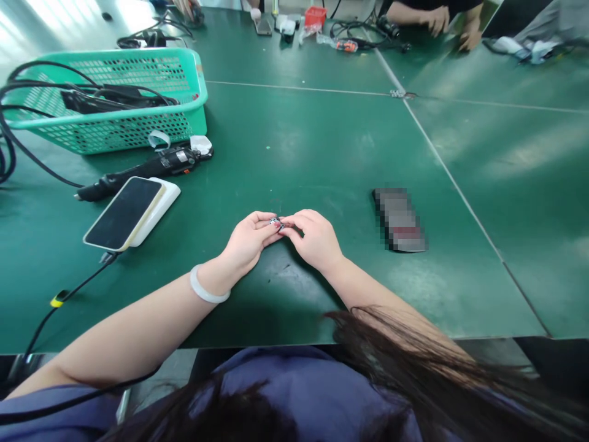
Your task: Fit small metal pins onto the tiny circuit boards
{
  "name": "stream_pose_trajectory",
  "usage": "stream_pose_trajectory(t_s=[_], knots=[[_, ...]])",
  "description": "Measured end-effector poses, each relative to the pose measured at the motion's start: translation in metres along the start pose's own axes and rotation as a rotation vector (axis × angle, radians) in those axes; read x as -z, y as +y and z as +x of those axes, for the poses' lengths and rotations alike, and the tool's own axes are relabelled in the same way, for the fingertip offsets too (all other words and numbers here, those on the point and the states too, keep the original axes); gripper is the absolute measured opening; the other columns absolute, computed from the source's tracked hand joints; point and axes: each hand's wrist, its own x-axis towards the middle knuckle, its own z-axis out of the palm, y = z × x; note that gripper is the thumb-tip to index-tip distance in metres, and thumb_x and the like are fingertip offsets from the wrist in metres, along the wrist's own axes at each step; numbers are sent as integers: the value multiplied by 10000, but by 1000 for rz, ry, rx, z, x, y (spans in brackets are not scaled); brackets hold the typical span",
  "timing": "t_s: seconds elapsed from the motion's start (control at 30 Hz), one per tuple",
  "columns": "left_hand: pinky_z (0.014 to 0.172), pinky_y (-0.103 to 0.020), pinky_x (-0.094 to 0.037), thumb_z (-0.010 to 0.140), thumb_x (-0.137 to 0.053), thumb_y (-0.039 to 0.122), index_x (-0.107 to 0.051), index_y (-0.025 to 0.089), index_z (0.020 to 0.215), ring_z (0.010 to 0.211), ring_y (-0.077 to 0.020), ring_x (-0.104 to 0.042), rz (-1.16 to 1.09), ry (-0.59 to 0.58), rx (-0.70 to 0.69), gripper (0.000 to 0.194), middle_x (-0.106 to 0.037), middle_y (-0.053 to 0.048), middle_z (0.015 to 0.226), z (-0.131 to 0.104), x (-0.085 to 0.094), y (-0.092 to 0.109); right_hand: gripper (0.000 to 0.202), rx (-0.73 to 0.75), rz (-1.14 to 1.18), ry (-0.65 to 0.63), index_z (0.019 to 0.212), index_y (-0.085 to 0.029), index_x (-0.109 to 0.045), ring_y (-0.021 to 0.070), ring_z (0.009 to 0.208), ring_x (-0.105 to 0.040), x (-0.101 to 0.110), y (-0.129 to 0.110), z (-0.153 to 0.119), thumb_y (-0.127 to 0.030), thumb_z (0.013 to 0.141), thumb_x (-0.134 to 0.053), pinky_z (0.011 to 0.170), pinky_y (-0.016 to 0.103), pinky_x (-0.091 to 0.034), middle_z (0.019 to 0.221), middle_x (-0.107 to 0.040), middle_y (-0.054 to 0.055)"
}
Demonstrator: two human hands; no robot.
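Just above the green tabletop, both of my hands meet around a small dark and silvery piece [277, 223], too small to name. My left hand [248, 241] pinches it between thumb and fingers; a white bangle [207, 285] circles that wrist. From the other side, my right hand [314, 238] closes thumb and forefinger at the piece's right end. The fingertips cover much of it. Beyond the right hand lies a dark flat object with a blurred-out face [399, 220].
At left, a phone [125, 212] rests on a white block [159, 212] with a cable. Behind are a black corded power tool [147, 170] and a green basket [138, 132] holding cords. Across the table [294, 153], a co-worker's hands [437, 21] rest near cables and a red box [315, 16].
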Motion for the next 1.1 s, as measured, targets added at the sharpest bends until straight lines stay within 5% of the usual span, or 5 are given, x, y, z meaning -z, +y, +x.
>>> stream_pose_trajectory(t_s=[0.2,0.43,0.63,0.73,1.1], knots=[[883,-302,-545,756,-683,87,-588,131,872,847,-143,-708,187,13,47,157,-729,-81,929,-12,17,7,329,-197,171,-21,1123,-192,-640,139,662,-568,2,14,-2,-242,800,-671,746,303,-503,747,-657,-11],[956,-384,-500,724,-726,345,-617,159,1013,989,-228,-680,693,197,-109,360,-706,-115,1096,-55,83,33,309,-366,289,-14,1100,-189,-644,114,601,-530,4,24,-1,-276,804,-632,710,290,-486,706,-636,-25],[805,-420,-502,880,-431,465,-605,222,1146,930,-301,-678,1709,603,-180,400,-725,-105,969,-97,121,56,289,-357,282,-72,1114,-176,-634,110,617,-549,4,22,0,-240,834,-593,728,288,-480,708,-643,-26],[671,-372,-479,915,-312,434,-612,204,1160,838,-310,-667,2049,620,-145,451,-722,-129,923,-104,130,60,285,-353,271,-92,1115,-165,-635,108,616,-551,4,22,0,-232,842,-587,720,284,-475,713,-653,-19],[730,-323,-450,862,-443,445,-593,302,962,905,-234,-621,1898,588,-268,230,-647,-14,919,-94,152,67,274,-364,258,-120,1112,-172,-641,110,639,-562,5,22,1,-250,855,-586,713,269,-464,728,-669,-14]])
